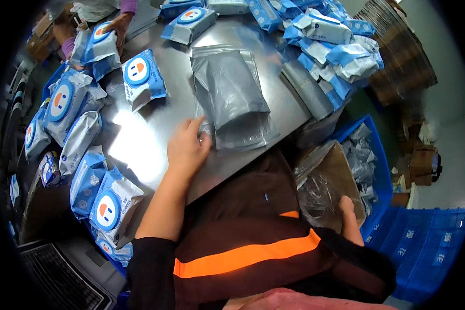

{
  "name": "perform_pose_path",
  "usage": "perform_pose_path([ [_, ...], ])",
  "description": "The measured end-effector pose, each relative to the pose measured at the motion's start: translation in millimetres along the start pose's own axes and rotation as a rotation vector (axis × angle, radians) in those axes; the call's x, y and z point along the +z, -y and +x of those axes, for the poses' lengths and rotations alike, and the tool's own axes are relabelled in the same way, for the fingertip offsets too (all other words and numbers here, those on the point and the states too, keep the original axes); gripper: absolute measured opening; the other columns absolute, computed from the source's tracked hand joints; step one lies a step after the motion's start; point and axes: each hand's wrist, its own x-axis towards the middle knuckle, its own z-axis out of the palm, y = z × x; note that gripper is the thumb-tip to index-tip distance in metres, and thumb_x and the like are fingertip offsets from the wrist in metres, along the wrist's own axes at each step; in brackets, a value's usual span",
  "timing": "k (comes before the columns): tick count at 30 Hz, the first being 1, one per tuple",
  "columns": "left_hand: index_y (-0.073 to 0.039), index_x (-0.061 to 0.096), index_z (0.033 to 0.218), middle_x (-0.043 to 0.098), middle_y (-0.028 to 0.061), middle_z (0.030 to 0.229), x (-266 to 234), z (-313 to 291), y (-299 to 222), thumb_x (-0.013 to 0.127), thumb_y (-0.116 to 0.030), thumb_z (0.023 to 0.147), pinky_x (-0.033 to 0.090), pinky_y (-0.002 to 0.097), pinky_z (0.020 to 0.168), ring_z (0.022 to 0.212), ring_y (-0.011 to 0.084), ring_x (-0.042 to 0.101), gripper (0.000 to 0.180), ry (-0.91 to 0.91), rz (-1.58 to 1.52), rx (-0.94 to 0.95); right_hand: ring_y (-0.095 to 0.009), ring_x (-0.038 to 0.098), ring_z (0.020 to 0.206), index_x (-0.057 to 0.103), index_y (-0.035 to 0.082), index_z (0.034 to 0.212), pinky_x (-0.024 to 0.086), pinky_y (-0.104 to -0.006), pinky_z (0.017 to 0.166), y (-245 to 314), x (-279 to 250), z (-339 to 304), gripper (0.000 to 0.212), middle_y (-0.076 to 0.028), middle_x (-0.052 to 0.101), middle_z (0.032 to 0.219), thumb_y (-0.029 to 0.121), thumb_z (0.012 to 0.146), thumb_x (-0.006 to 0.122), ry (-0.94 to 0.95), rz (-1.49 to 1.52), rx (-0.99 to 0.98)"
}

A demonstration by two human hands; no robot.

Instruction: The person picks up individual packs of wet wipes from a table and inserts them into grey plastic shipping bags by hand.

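Observation:
My left hand is over the metal table, at the near left edge of a stack of grey plastic mailing bags. Its fingers are apart, and I see nothing held in them. My right hand is low on the right, by the side of an open cardboard box with crumpled clear plastic film in it. The fingers of that hand are mostly hidden. Left of the bags, a blue and white pack of wipes with a round cartoon face lies by itself.
Many wipe packs line the table's left side and pile up at the far right. A grey roll lies at the table's right edge. Another person's hand holds a pack at the far left. A blue bin holds grey bags.

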Motion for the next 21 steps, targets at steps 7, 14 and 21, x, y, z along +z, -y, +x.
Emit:
perform_pose_path([
  [7, -0.005, 0.054, 0.139, 0.051, 0.0161, 0.146, 4, 19, -4, 0.058, 0.004, 0.079, 0.037, 0.0451, 0.114, 0.134, 0.0349, 0.049, 0.061, -0.036, 0.295, 0.639, -0.032, 0.062, 0.112, 0.065, 0.008, 0.123, 0.051, -0.0385, 0.094, 311, -245, 37, 0.042, -0.012, 0.064, 0.12, 0.003, 0.081, 0.072, -0.812, 0.603, -0.876],
  [14, -0.007, 0.062, 0.133, 0.067, 0.0143, 0.12, 18, 13, 6, 0.056, 0.004, 0.087, 0.048, 0.0389, 0.101, 0.111, 0.0289, 0.065, 0.047, -0.062, -0.183, 0.352, -0.029, 0.068, 0.095, 0.067, 0.006, 0.097, 0.055, -0.0373, 0.084, 412, -261, 89, 0.012, -0.013, 0.069, 0.1, 0.015, 0.09, 0.063, -0.637, 0.502, -1.643],
  [21, -0.005, 0.062, 0.129, 0.066, 0.0154, 0.093, 49, 52, 16, 0.051, -0.004, 0.091, 0.05, 0.039, 0.086, 0.088, 0.0338, 0.063, 0.04, -0.193, -0.319, -0.067, -0.012, 0.06, 0.074, 0.065, -0.002, 0.095, 0.05, -0.031, 0.067, 460, -195, 129, 0.029, -0.004, 0.067, 0.082, 0.023, 0.102, 0.051, -0.058, 1.344, -0.799],
])
